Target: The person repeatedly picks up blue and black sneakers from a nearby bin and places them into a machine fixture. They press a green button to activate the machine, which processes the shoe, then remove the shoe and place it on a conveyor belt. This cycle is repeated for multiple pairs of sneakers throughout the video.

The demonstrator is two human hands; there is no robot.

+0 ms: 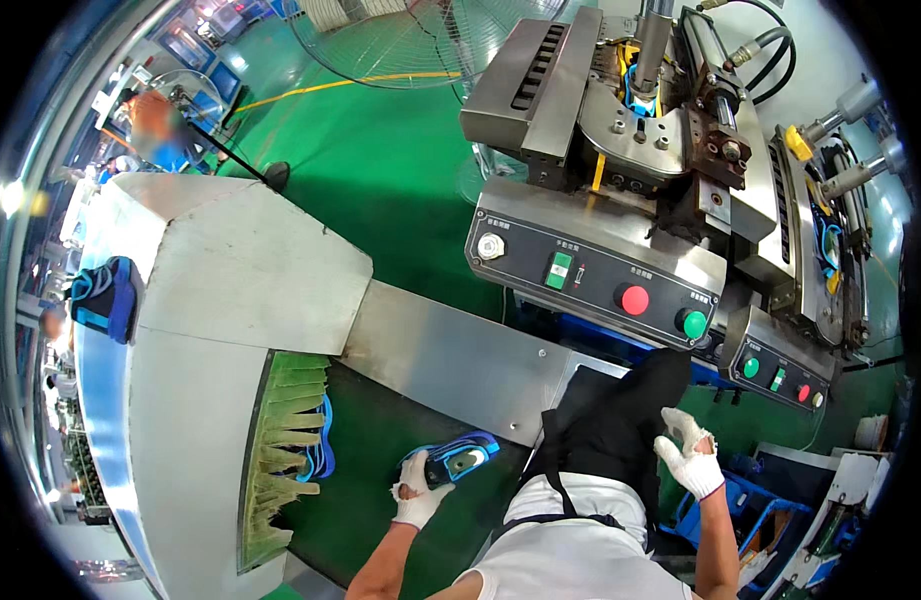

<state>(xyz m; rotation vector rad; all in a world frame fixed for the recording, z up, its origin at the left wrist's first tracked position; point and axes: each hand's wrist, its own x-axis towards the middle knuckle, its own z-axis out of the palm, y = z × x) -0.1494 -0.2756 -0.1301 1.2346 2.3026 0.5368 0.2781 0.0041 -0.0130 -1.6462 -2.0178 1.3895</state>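
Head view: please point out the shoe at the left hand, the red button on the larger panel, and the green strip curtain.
Shoe (460, 460): head view, middle of its upward-facing side.
Red button (634, 299): head view, centre of its round cap.
Strip curtain (271, 455): head view, middle of its strips.

- Belt (370, 410): dark green, running out of the white housing (250, 270); a flat metal rail (450, 345) borders it on the side toward the machines.
- On the belt: a blue-edged shoe (326, 435), partly hidden by the yellow-green strips (280, 420) hanging at the housing's opening.
- Over the belt, near the rail: a black-and-blue held shoe (435, 468) in the left hand (420, 493); contact with the belt cannot be told.
- Floor (410, 130): green, glossy, crossed by a yellow line (350, 87).
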